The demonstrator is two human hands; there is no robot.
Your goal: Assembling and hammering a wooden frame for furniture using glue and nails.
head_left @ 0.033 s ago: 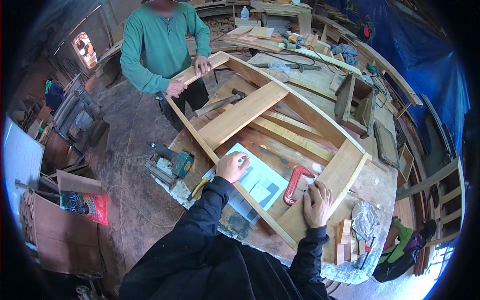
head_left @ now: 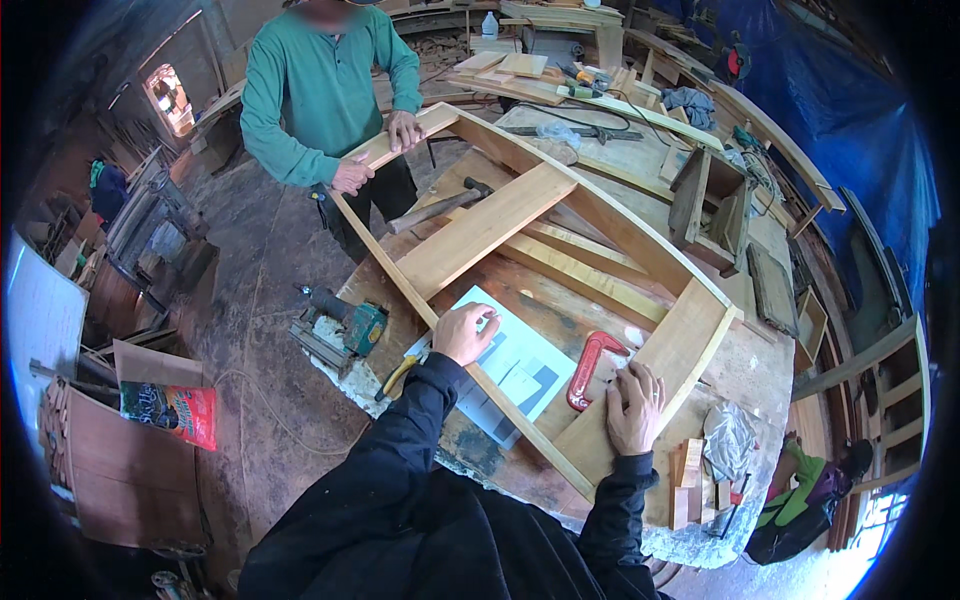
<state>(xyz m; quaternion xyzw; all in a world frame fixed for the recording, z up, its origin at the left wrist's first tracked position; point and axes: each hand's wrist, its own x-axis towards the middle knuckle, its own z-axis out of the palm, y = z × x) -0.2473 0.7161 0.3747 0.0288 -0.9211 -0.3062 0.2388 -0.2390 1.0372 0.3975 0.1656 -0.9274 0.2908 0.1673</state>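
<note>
A wooden frame (head_left: 488,230) of pale boards with a crosspiece lies over the worktable. My left hand (head_left: 463,334) curls over its near-left rail, fingers bent around the edge. On the near-right end board rests my right hand (head_left: 636,408), a ring on one finger, its fingers slightly bent and apart. Just left of the right hand sits a red C-clamp (head_left: 592,370). Beneath the frame, beside my left hand, is a printed drawing sheet (head_left: 525,372). Across the table a co-worker in a green shirt (head_left: 322,90) has both hands on the frame's far end.
Left on the table (head_left: 750,380) are a green nail gun (head_left: 345,322) and yellow-handled pliers (head_left: 398,376). A hammer (head_left: 440,207) lies near the crosspiece. Wood blocks (head_left: 687,485) and a crumpled plastic bag (head_left: 730,440) sit at the near right. An open wooden box (head_left: 712,205) stands farther right.
</note>
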